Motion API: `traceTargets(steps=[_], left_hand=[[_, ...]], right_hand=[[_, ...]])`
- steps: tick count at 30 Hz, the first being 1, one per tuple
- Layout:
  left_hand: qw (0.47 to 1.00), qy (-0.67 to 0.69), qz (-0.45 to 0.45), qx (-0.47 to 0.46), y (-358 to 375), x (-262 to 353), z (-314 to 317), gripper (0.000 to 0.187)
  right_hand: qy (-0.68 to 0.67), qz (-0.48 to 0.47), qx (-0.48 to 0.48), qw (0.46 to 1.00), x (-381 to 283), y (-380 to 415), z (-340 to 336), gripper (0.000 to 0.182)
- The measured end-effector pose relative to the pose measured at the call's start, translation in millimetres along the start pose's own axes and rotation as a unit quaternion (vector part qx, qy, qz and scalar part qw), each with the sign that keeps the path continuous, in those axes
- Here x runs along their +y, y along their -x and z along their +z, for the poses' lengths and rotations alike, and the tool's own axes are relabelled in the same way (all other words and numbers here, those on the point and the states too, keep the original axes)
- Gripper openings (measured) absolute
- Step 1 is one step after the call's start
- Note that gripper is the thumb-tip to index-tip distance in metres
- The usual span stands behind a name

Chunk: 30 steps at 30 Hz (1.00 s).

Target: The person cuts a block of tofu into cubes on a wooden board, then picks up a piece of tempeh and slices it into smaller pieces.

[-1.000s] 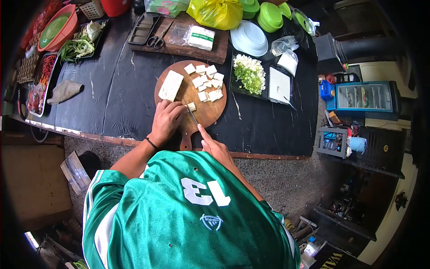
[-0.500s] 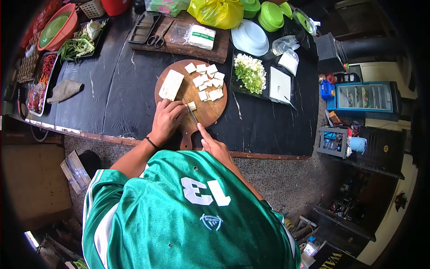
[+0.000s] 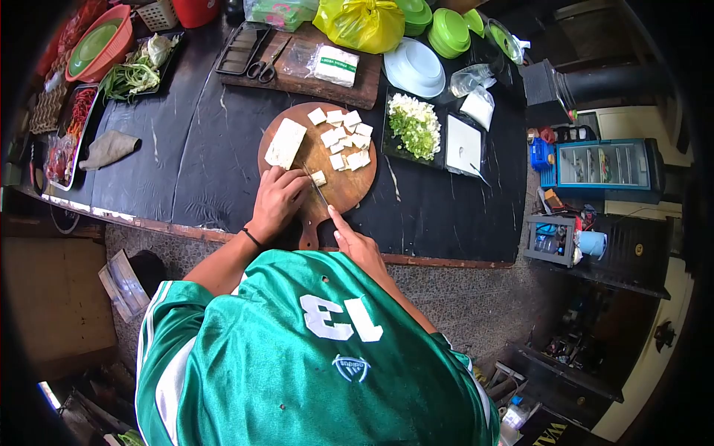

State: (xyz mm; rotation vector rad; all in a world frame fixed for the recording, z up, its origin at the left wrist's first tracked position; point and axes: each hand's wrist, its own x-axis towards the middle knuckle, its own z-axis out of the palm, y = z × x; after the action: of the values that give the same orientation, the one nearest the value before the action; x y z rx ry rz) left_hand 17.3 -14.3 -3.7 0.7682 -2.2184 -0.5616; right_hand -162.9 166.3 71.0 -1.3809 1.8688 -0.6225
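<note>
—Moved since the earlier frame: only the view, by a slight shift. Both hands and the cut goods match their former places; no fresh slice has appeared.

—Left hand (image 3: 275, 202)?

—One, fingers curled, fingertips at the near end of the white rectangular block (image 3: 285, 141); firmness of hold, cannot tell.

—Right hand (image 3: 360, 246)?

—One, closed on the thin-bladed metal knife (image 3: 320, 192), forefinger extended along it; handle hidden.

—Location of the block?

—Left part of the round brown wooden board (image 3: 349, 186), upon the black, pale-veined surface (image 3: 212, 171). Small white pieces (image 3: 355, 159) lie to its right; one single pale piece (image 3: 318, 178) sits just beside the blade.

—Adjacent stock?

—Black tray of chopped green-and-white vegetables (image 3: 416, 128), right of the board.
</note>
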Motion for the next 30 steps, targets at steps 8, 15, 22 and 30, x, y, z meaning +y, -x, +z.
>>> traceTargets(steps=[8,15,22,30], left_hand=[[1.000,0.003,-0.015,-0.008,2,-3,3,0.023],[1.000,-0.009,0.014,0.002,0,-2,5,0.024],[1.000,-0.018,0.020,-0.004,1,-1,5,0.022],[1.000,-0.018,0.001,-0.012,0,0,4,0.024]], right_hand=[[0.022,0.000,-0.015,1.000,6,12,-10,0.064],[0.026,0.027,-0.055,0.998,28,3,-18,0.066],[0.047,0.022,-0.049,0.997,17,-1,-17,0.066],[0.031,0.026,-0.050,0.998,4,29,-35,0.069]])
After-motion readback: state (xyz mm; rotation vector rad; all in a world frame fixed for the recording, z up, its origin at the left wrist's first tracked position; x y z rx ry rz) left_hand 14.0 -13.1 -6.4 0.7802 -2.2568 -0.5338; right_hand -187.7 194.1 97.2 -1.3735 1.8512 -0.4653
